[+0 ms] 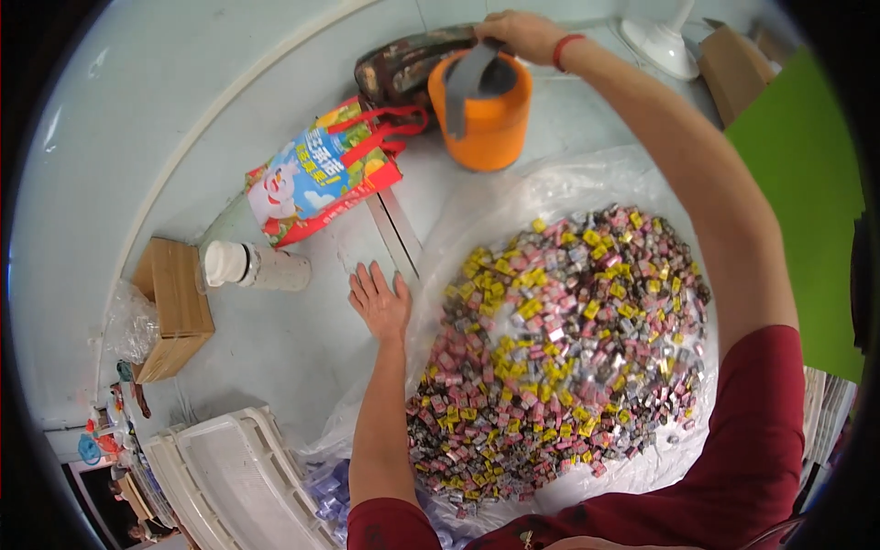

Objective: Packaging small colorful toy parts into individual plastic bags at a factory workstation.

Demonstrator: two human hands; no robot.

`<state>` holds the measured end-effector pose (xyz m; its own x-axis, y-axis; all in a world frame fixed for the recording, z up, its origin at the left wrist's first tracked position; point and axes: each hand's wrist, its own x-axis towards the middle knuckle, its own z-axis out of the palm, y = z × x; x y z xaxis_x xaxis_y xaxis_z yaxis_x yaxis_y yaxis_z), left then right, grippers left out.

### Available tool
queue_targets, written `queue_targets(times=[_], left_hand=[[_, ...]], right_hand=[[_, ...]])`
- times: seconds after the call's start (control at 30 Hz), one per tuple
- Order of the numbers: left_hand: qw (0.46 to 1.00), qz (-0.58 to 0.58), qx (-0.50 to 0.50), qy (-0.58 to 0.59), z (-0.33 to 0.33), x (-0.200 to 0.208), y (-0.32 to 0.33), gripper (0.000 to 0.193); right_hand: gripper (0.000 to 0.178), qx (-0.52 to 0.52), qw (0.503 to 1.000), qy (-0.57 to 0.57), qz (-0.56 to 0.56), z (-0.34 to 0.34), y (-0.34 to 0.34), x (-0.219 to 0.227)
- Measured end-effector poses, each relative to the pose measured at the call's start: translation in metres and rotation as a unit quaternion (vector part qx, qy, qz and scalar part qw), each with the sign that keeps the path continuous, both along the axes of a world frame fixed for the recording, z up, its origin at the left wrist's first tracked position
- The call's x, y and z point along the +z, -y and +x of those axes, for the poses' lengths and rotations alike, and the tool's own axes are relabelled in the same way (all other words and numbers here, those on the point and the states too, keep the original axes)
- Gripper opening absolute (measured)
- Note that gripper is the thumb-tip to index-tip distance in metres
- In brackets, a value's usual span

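At the far side of the table, my right hand (522, 37) is closed at the top of the grey strap handle (467, 78) of an orange bucket (488, 133). Its fingertips also come up against the end of a dark camouflage-patterned bag (403, 64). My left hand (380, 302) lies flat on the table with its fingers spread, holding nothing. Between my arms, a broad heap of small wrapped pieces (559, 348) in yellow, pink, silver and dark colours rests on clear plastic sheeting (596, 179). What is inside the wrappers does not show.
Left of the bucket lies a colourful shopping bag (321, 174) with red handles. A white bottle (261, 266) and an open cardboard box (179, 307) are farther left. White plastic trays (252, 477) stand near left. A white stand base (660, 46) and a green panel (797, 220) are right.
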<state>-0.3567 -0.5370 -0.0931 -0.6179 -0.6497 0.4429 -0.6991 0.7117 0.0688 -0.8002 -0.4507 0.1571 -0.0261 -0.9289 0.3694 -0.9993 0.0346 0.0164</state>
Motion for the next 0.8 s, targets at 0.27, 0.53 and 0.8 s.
queue_targets(times=[0.27, 0.53, 0.8], left_hand=[[1.000, -0.015, -0.008, -0.010, -0.001, 0.002, 0.000, 0.049], [0.998, 0.063, 0.016, 0.011, 0.002, 0.003, 0.003, 0.051], [0.998, 0.061, 0.006, 0.022, 0.004, 0.005, -0.002, 0.052]], right_hand=[[0.022, 0.075, 0.988, 0.042, -0.128, 0.025, 0.050, -0.020], [0.041, -0.057, 0.977, 0.152, -0.139, 0.002, 0.063, -0.055], [0.081, -0.346, 0.819, 0.450, -0.082, -0.064, 0.038, -0.114]])
